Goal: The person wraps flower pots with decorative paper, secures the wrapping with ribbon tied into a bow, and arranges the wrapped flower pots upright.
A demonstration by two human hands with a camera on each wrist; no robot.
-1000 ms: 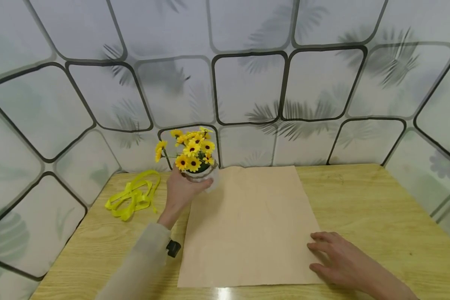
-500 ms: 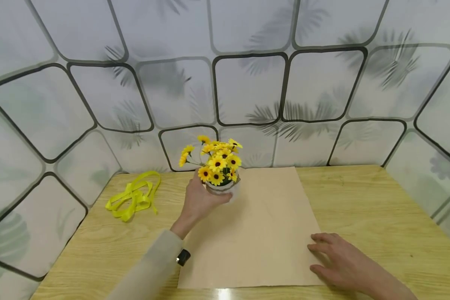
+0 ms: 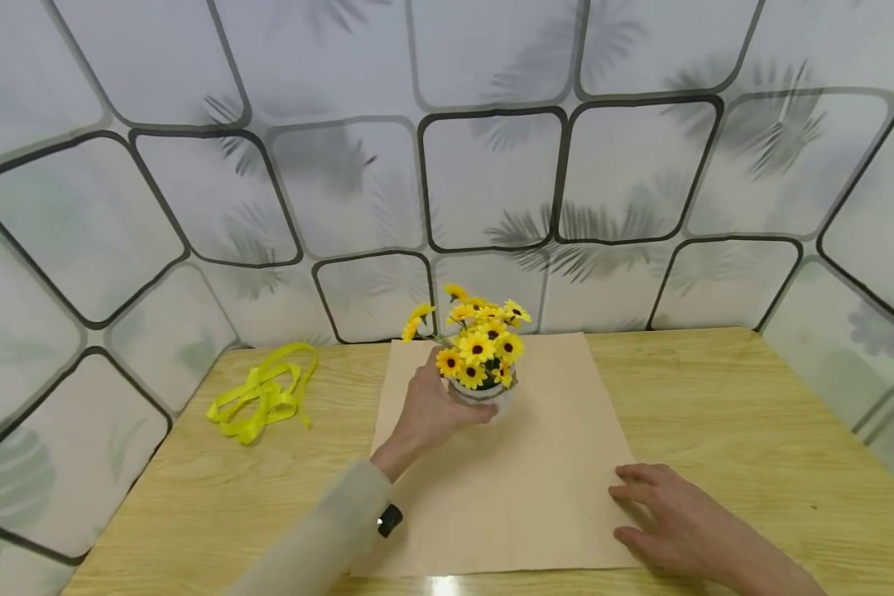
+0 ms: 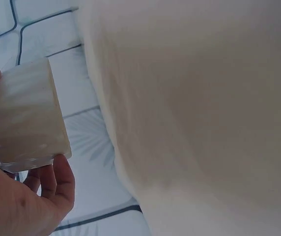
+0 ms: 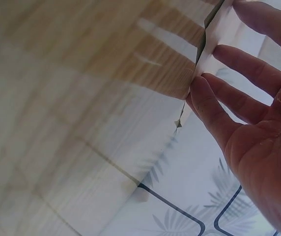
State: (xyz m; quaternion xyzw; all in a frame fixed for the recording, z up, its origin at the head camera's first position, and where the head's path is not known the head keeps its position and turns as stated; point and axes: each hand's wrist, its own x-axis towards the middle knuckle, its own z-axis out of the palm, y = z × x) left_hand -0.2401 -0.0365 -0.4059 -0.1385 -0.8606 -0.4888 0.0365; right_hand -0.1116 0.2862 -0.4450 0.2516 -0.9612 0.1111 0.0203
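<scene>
My left hand grips a small white flowerpot of yellow daisy-like flowers with dark centres. The pot is held over the back half of a large beige sheet of paper. Seen from below in the left wrist view, the pot's pale squarish base is raised off the paper, with fingers curled around its sides. My right hand rests at the paper's right edge near the front corner, fingers spread and relaxed. Its fingertips touch down along that edge in the right wrist view.
A loosely tangled yellow ribbon lies left of the paper on the wood-grain table. Patterned cloth or panel walls close off the back and both sides.
My left hand has carried the flowerpot rightward and somewhat nearer, from the paper's back left edge to over its back middle. My right hand stays in place.
</scene>
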